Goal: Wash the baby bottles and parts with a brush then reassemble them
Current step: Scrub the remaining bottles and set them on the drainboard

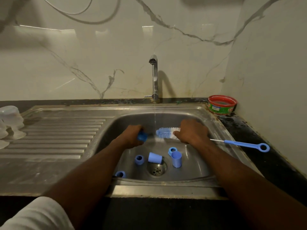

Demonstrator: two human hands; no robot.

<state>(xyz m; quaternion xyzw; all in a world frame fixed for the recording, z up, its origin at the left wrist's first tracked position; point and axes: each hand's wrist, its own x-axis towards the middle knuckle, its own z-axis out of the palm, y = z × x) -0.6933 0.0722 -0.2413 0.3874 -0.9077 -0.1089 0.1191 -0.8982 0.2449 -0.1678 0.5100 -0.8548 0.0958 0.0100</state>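
Over the steel sink point(196, 113), my left hand point(132, 136) grips a blue bottle ring point(142, 136) beside the thin stream of water. My right hand point(191, 131) grips the bottle brush point(166, 132) near its blue and white bristles, and its long blue handle point(245, 144) sticks out to the right over the sink rim. The bristle head points at the ring and lies under the stream. On the sink floor lie two blue caps point(155, 157) point(176, 158) and three blue rings point(139, 159) point(172, 149) point(120, 174).
The tap point(154, 77) runs at the back of the sink. Clear bottles and parts point(10, 120) stand on the ribbed draining board at the left. A red and green soap tub point(222, 104) sits in the back right corner on the dark counter.
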